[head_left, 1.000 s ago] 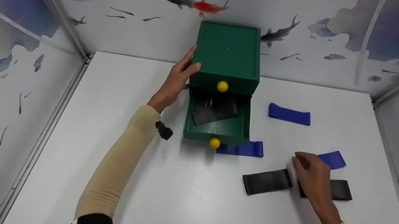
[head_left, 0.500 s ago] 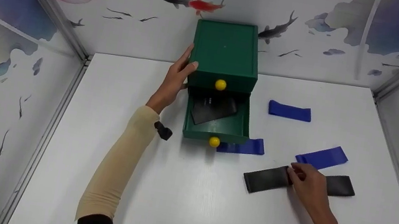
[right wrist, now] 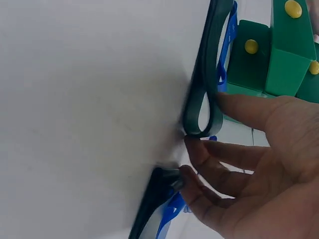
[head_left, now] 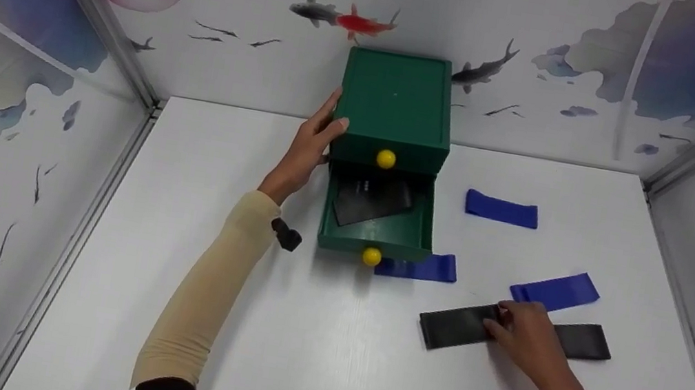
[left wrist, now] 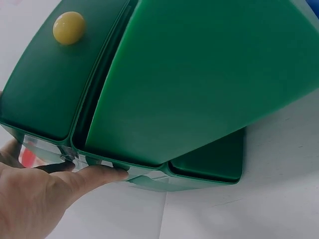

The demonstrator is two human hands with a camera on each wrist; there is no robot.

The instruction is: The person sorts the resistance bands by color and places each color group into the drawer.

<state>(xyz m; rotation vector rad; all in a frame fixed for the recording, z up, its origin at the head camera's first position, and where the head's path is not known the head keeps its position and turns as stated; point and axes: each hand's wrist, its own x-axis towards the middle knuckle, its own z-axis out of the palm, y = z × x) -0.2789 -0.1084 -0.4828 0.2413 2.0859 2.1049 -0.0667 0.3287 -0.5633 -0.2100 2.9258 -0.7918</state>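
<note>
My left hand (head_left: 305,153) rests against the left side of a green drawer cabinet (head_left: 397,102), thumb at its front corner, fingers straight along the side. In the left wrist view the thumb lies along the cabinet wall, beside the pulled-out drawer (left wrist: 199,74). Inside this drawer lies a black resistance band (head_left: 370,205). On the right, my right hand (head_left: 534,340) pinches the near end of a flat black resistance band (head_left: 455,327) on the table. The right wrist view shows its looped end (right wrist: 203,112) between thumb and index finger.
Another black band (head_left: 586,341) lies partly under the right hand. Blue bands lie behind it (head_left: 556,289), farther back (head_left: 502,209) and beside the open drawer (head_left: 423,267). The cabinet has round yellow knobs (head_left: 386,159) and stands by the back wall.
My right hand has moved slightly left and toward the person, from beside the blue band onto the black band's end. The left hand keeps its place on the cabinet.
</note>
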